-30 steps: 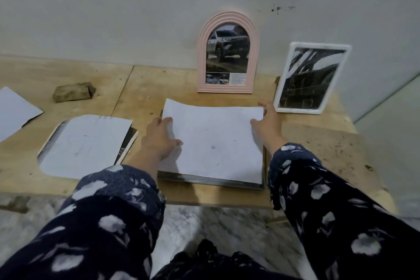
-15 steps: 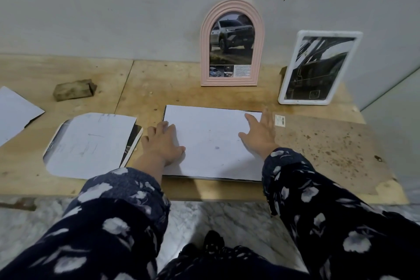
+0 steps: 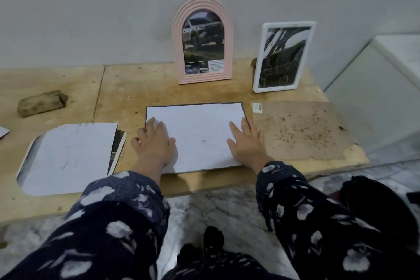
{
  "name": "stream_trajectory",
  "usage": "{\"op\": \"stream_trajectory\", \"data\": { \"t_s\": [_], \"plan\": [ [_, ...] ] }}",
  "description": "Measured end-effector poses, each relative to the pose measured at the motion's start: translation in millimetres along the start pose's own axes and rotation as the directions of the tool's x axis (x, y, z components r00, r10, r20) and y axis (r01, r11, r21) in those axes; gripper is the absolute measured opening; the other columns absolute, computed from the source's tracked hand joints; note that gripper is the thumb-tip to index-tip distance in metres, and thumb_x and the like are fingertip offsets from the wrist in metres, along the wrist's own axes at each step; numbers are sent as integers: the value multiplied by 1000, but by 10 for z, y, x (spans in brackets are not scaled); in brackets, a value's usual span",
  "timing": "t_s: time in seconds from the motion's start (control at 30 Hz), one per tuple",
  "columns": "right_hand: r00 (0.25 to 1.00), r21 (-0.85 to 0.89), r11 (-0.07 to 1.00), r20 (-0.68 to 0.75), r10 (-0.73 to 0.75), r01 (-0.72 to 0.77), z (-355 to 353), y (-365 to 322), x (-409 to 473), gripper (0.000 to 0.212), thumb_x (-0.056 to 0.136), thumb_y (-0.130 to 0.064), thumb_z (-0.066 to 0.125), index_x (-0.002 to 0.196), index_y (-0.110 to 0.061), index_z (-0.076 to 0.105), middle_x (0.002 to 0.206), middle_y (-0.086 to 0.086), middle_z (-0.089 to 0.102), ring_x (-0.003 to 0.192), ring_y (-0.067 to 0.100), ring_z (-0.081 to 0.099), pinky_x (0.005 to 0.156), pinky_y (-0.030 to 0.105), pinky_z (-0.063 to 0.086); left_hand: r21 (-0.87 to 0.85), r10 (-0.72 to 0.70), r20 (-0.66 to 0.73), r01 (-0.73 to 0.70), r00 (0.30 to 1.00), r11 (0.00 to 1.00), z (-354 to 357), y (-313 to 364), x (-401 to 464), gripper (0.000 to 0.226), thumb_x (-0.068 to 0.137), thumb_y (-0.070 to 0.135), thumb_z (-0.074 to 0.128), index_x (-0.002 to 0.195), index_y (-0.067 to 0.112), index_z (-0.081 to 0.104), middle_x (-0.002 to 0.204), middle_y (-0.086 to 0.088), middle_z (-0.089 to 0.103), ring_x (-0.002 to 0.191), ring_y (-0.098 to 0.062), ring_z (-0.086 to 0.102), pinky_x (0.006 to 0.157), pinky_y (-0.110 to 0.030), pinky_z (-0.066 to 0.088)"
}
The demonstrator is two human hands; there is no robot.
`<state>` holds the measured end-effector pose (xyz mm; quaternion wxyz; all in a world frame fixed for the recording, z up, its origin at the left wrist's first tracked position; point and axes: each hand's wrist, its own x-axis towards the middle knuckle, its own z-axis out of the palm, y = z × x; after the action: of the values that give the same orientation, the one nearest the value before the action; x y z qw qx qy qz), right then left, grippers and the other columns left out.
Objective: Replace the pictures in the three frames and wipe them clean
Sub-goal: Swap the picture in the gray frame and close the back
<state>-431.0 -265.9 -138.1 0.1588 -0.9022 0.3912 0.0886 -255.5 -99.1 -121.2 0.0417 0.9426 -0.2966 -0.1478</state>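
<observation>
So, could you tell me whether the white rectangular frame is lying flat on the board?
No, the white frame stands upright against the wall, beside the pink arched frame.

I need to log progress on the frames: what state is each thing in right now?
Pink arched frame: upright against the wall, car picture inside.
White frame: upright, leaning back, dark picture inside.
White sheet: flat on the dark frame under it.
Left hand: flat on the sheet.
Right hand: flat on the sheet.
Brown backing board: flat, off to the right.
</observation>
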Motion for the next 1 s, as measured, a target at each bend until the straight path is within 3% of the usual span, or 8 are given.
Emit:
{"op": "stream_trajectory", "data": {
  "t_s": [0.2, 0.4, 0.6, 0.77, 0.9, 1.0],
  "plan": [
    [987, 114, 981, -12, 161, -158, -187, 370, -268, 56, 100, -42, 28, 153, -27, 15, 162, 6, 0, 148, 27, -5, 118, 49, -3, 23, 159, -7, -158, 987, 987, 74, 590, 21, 53, 97, 39, 45, 144, 23, 28, 155, -5, 8, 135, -34, 19, 106, -47, 24],
    [946, 186, 933, -41, 321, -308, -352, 1064, -433, 53, 100, -42, 31, 150, -26, 23, 160, 5, 10, 147, 28, 4, 118, 50, 7, -141, 234, 10, -231, 972, 963, 106, 1425, -42, 54, 96, 36, 50, 146, 23, 32, 158, -6, 6, 139, -34, 22, 109, -46, 25],
    [912, 252, 888, -45, 407, -384, -511, 1795, -392, 55, 98, -38, 37, 149, -21, 26, 157, 10, 18, 143, 31, 12, 117, 50, 13, -215, 334, 41, -318, 942, 923, 222, 2182, -54, 51, 96, 32, 50, 143, 20, 38, 156, -10, 18, 138, -33, 28, 108, -45, 33],
    [903, 268, 876, -46, 428, -402, -673, 2391, -217, 57, 96, -36, 43, 148, -20, 26, 155, 11, 20, 141, 34, 17, 115, 51, 17, -229, 247, 108, -217, 963, 949, 378, 2764, -74, 56, 93, 32, 53, 145, 17, 35, 154, -12, 20, 135, -36, 34, 106, -47, 36],
    [885, 267, 856, -26, 465, -443, -758, 2701, -108, 62, 93, -30, 47, 149, -18, 22, 156, 14, 15, 139, 38, 19, 113, 48, 23, -209, 113, 164, -78, 980, 975, 506, 2998, -109, 61, 89, 34, 56, 142, 13, 32, 153, -14, 20, 137, -38, 26, 110, -50, 31],
    [885, 386, 813, 19, 464, -435, -770, 2852, -16, 62, 91, -22, 49, 148, -16, 24, 147, 15, 29, 132, 38, 30, 106, 44, 31, -182, 43, 169, -11, 985, 983, 564, 3090, -110, 66, 87, 35, 57, 143, 12, 31, 152, -14, 23, 138, -37, 21, 110, -50, 29]
  ]
}}
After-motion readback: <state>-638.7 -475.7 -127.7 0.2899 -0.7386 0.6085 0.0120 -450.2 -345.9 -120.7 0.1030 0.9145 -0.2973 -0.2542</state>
